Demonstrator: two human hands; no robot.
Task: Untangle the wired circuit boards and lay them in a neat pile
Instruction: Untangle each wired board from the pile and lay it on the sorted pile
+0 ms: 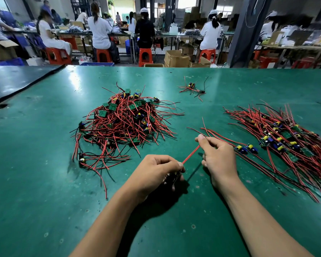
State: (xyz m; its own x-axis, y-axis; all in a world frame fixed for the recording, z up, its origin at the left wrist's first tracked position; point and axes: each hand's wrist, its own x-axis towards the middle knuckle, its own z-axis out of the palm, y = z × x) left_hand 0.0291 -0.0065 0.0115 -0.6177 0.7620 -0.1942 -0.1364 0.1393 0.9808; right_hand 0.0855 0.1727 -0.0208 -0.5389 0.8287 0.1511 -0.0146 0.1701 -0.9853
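A tangled heap of small circuit boards with red and black wires lies left of centre on the green table. On the right, a laid-out pile of boards has its wires running roughly parallel. My left hand grips a dark circuit board low over the table. A taut red wire runs from that board up to my right hand, which pinches it between thumb and fingers. Two boards lie just right of my right hand.
A small separate cluster of wired boards sits farther back. A darker mat overlaps the table at the far left. Beyond the table's far edge, several people sit on red stools at other benches among cardboard boxes.
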